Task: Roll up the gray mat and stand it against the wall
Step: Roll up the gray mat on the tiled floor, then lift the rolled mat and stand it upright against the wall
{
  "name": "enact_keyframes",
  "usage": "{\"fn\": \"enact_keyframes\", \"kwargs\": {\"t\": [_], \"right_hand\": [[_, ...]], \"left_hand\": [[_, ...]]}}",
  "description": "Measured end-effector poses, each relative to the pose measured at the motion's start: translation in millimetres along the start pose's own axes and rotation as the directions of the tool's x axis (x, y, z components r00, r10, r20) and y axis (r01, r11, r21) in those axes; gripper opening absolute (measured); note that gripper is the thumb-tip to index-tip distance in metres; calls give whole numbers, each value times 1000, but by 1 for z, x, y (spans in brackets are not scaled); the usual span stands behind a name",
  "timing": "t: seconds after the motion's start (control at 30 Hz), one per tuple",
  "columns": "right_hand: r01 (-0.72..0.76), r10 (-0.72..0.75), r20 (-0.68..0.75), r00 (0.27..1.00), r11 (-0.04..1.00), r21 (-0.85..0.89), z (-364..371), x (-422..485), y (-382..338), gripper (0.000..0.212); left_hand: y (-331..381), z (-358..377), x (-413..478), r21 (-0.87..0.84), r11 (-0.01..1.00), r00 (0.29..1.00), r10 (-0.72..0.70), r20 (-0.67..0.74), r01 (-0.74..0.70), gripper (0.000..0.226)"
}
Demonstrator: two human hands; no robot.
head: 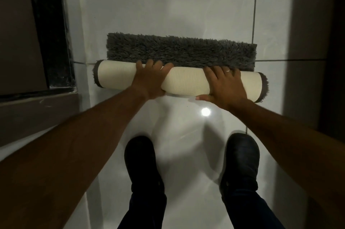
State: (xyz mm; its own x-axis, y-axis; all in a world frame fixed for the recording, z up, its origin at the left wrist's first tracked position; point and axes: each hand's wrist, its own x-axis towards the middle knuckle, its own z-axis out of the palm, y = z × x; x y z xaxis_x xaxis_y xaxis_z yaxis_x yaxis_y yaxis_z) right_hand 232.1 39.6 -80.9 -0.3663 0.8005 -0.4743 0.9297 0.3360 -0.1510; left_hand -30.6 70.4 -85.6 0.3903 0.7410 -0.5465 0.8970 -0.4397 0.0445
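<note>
Mostly rolled gray mat [180, 52]; both hands [149, 77] [225, 85] flat on roll.

Dim, soft; floor [186, 14] glare; dark edges

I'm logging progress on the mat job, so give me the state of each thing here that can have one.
gray mat: mostly rolled, cream backing outward, a shaggy strip left flat on the floor.
left hand: open, palm pressed on the roll, no grip closed around it.
right hand: open, spread flat on the roll, ring on one finger.
shoes: both planted on the tile, just short of the roll.
</note>
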Motion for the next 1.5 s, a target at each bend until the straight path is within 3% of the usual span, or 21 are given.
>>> {"fn": "enact_keyframes", "kwargs": {"t": [0.17, 0.27, 0.4, 0.47, 0.53, 0.6, 0.8, 0.9, 0.97, 1.03, 1.07, 1.1, 1.13, 1.17, 1.2, 1.23, 1.27, 1.3, 1.33, 1.4, 1.5], "right_hand": [[119, -132, 245, 960, 991, 67, 8, -21, 1, 97], [94, -134, 335, 933, 987, 133, 3, -12, 7, 103], [194, -200, 221, 954, 980, 50, -13, 30, 28, 114], [172, -182, 157, 971, 982, 74, -15, 41, 33, 123], [241, -255, 154, 955, 965, 104, -12, 46, 32, 123], [302, -324, 193, 926, 944, 133, -11, 46, 26, 123], [192, -250, 319, 914, 960, 202, 0, 49, -33, 135], [186, -242, 308, 920, 962, 199, 6, 45, -56, 106], [134, -198, 246, 949, 957, 257, 8, 37, -59, 91], [51, -131, 219, 967, 940, 338, -1, 25, -55, 88], [7, -97, 213, 972, 921, 389, -11, 20, -51, 88], [-34, -70, 211, 975, 890, 456, -23, 15, -46, 89], [-71, -51, 212, 976, 843, 534, -31, 10, -41, 90], [-97, -37, 204, 978, 788, 607, -50, 7, -35, 90], [-123, -23, 204, 979, 733, 669, -67, 2, -30, 89], [-147, -1, 202, 979, 680, 718, -85, -1, -25, 88], [-164, 17, 200, 980, 637, 753, -106, -3, -22, 86], [-170, 20, 199, 980, 604, 779, -128, -4, -19, 85], [-174, 16, 202, 979, 582, 794, -150, -4, -17, 84], [-171, -8, 212, 977, 564, 808, -208, 2, -2, 85], [-126, -92, 199, 976, 508, 852, -301, 22, 23, 93]], "left_hand": [[15, 16, -27, -194, 981, 927, 54, 370, 21, 103], [12, 12, -18, -189, 982, 924, 91, 371, -21, 112], [-23, -3, 17, -128, 992, 937, 48, 346, -4, 152], [-34, -5, 28, -220, 975, 913, 61, 404, 33, 152], [-34, -2, 30, -215, 976, 908, 95, 409, -5, 144], [-27, -1, 26, -171, 983, 921, 125, 369, -65, 136], [-5, 13, -21, -160, 979, 982, 143, 122, -123, 94], [3, 18, -48, -147, 986, 997, 83, 5, -81, 90], [9, 18, -64, -109, 993, 987, 37, -156, -55, 89], [16, 7, -81, -216, 975, 939, -121, -321, 52, 93], [18, -4, -87, -351, 925, 886, -281, -370, 147, 98], [20, -18, -90, -534, 810, 795, -480, -370, 240, 103], [21, -28, -91, -737, 607, 674, -680, -288, 298, 109], [20, -49, -89, -910, 310, 559, -821, -110, 275, 116], [19, -69, -86, -981, -69, 523, -838, 156, 182, 121], [19, -91, -80, -905, -415, 580, -716, 390, 96, 125], [18, -116, -75, -782, -617, 679, -538, 499, 87, 124], [18, -141, -69, -716, -689, 770, -395, 500, 111, 117], [18, -165, -63, -706, -699, 826, -330, 458, 112, 104], [17, -225, -45, -747, -665, 855, -368, 364, 32, 78], [6, -307, -26, -795, -600, 872, -431, 230, -87, 73]]}}
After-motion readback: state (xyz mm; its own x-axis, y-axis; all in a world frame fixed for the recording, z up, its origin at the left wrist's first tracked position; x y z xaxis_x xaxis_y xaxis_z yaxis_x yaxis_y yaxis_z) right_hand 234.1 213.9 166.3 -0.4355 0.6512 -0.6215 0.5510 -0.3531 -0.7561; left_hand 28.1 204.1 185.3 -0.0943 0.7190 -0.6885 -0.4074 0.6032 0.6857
